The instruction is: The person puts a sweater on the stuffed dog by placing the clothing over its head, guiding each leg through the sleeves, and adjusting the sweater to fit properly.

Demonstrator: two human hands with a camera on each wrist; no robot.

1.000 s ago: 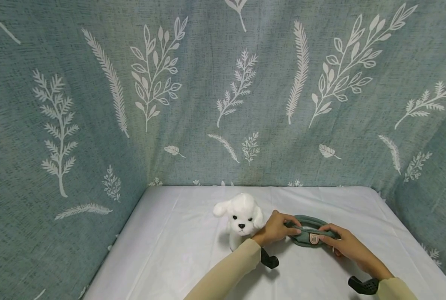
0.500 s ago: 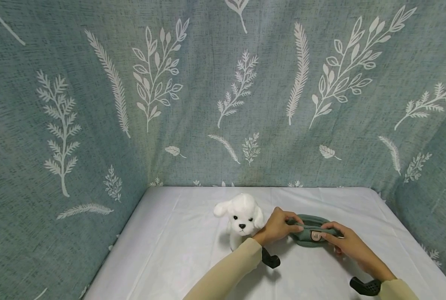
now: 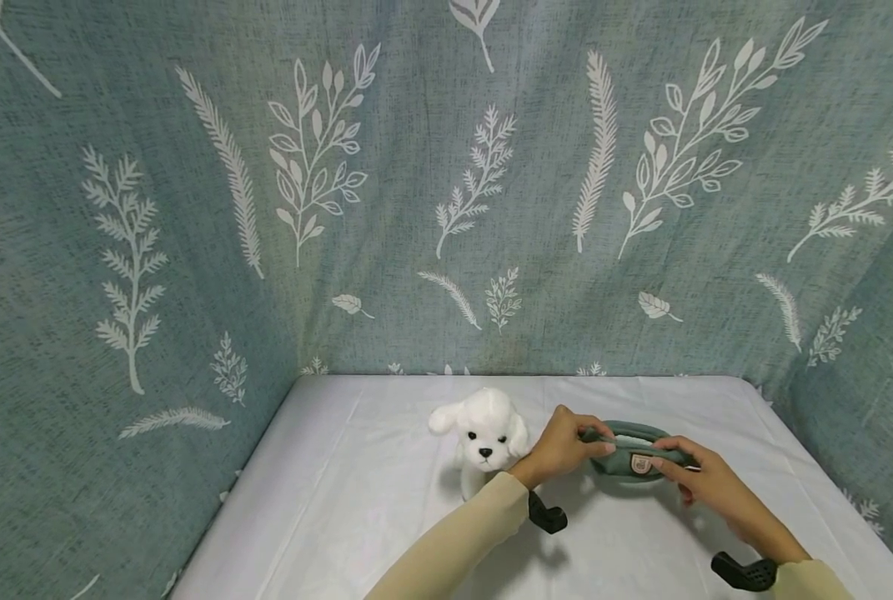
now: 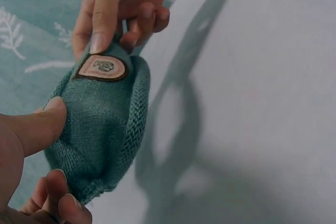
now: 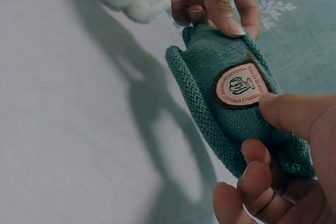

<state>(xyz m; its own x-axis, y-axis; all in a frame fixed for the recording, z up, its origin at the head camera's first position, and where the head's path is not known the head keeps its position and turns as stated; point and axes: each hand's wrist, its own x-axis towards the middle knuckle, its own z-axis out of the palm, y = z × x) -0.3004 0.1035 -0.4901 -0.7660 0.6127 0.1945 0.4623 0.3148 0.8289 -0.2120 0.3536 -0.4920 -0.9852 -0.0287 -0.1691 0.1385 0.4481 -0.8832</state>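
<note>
Both hands hold a green knitted band (image 3: 617, 463), a soft loop with rolled edges, above the white table. The left hand (image 3: 569, 443) pinches its left end between thumb and fingers. At the other end the right hand (image 3: 709, 482) grips it, its thumb next to a pinkish patch (image 5: 241, 85) with a small printed figure. In the left wrist view the knitted fabric (image 4: 97, 116) is stretched between the two hands. Just left of the left hand stands a white plush dog (image 3: 484, 425), its lower body partly covered by the left wrist.
White cloth covers the table (image 3: 326, 500). Blue-green curtains (image 3: 416, 167) with white leaf prints stand behind it and at both sides. A black device sits on each wrist, one by the left sleeve (image 3: 461, 537). Shadows of the hands and band fall on the cloth.
The band has moved slightly up and to the right, both hands moving with it and keeping their hold. The plush dog stays where it was.
</note>
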